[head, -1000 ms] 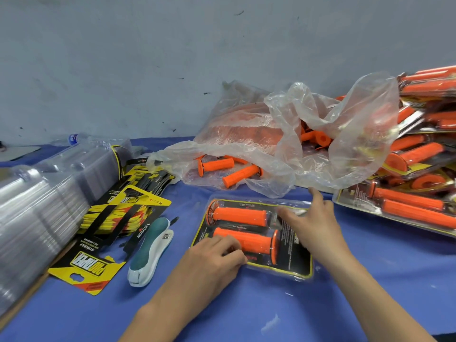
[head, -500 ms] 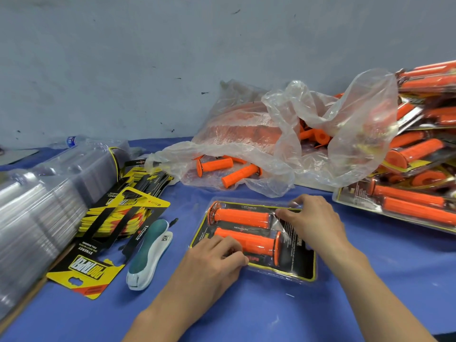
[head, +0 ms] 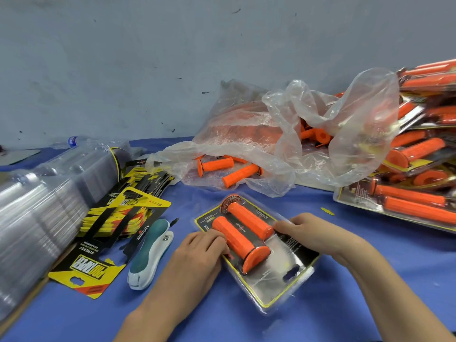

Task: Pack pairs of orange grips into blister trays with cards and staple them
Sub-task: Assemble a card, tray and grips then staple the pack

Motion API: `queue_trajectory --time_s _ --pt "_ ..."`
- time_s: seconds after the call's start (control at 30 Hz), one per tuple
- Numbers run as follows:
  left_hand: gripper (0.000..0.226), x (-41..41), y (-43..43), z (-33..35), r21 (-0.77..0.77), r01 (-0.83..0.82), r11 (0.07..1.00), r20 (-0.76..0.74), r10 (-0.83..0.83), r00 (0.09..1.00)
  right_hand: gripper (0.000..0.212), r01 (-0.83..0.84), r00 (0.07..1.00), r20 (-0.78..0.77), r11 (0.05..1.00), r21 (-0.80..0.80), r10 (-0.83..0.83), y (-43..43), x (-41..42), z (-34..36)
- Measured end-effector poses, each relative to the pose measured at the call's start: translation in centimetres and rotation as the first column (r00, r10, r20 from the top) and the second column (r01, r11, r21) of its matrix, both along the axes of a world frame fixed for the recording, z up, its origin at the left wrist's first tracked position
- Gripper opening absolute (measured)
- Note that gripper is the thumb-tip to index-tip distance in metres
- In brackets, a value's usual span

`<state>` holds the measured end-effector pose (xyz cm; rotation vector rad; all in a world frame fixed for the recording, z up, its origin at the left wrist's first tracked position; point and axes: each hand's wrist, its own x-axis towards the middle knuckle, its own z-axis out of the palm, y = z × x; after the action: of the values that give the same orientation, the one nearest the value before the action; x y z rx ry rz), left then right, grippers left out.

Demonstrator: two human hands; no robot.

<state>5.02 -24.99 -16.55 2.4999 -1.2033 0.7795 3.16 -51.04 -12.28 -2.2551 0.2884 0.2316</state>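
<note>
Left hand (head: pixel 197 255) and right hand (head: pixel 313 233) held a filled blister tray (head: pixel 278 290) from opposite sides on the blue desk (head: pixel 370 280). The fingers of each were curled in against the clear plastic, the left beside the nearer grip and the right over the far long edge. Two orange grips (head: pixel 237 240) lay side by side in the tray's moulded pockets, flanged ends facing opposite ways, over a black card (head: pixel 298 245) with a yellow border. The tray sat at an angle, its hanging-slot end toward the person. The loading step appeared complete, with the pack being squared and pressed shut ahead of stapling. The next move would likely call for one hand to let go and take the stapler (head: pixel 150 255), which lay just left of the left hand, while the other pinned tray and card in line. Open desk showed in front of the tray and to its right. The left side was crowded by the stapler, loose cards (head: pixel 98 270) and a long stack of empty trays (head: pixel 49 198). A plastic bag (head: pixel 271 144) of loose grips sat close behind the tray, and finished packs (head: pixel 414 206) were heaped well to the right.
</note>
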Motion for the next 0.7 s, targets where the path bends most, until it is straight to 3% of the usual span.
queue_trajectory --time_s 0.2,0.3,0.43,0.7 --pt "0.019 -0.7 -0.7 0.4 -0.041 0.049 0.998 0.023 -0.048 0.999 0.039 -0.016 0.994 0.109 1.0 -0.001 0.016 0.0 0.0 -0.7" --pt "0.019 -1.0 -0.8 0.6 -0.011 0.09 0.996 0.021 -0.09 0.996 0.043 -0.003 0.987 0.158 0.992 -0.124 0.023 0.0 0.3 -0.8" --pt "0.018 -1.2 -0.6 0.8 -0.086 0.102 0.991 -0.011 -0.103 0.995 0.047 0.049 0.972 0.235 0.976 -0.211 0.002 0.2 0.8 -1.6" --pt "0.011 -2.1 -1.8 0.6 0.04 0.196 0.98 0.163 -0.2 0.966 0.04 0.156 0.949 0.31 0.948 -0.279 -0.065 0.4 1.3 -2.4"
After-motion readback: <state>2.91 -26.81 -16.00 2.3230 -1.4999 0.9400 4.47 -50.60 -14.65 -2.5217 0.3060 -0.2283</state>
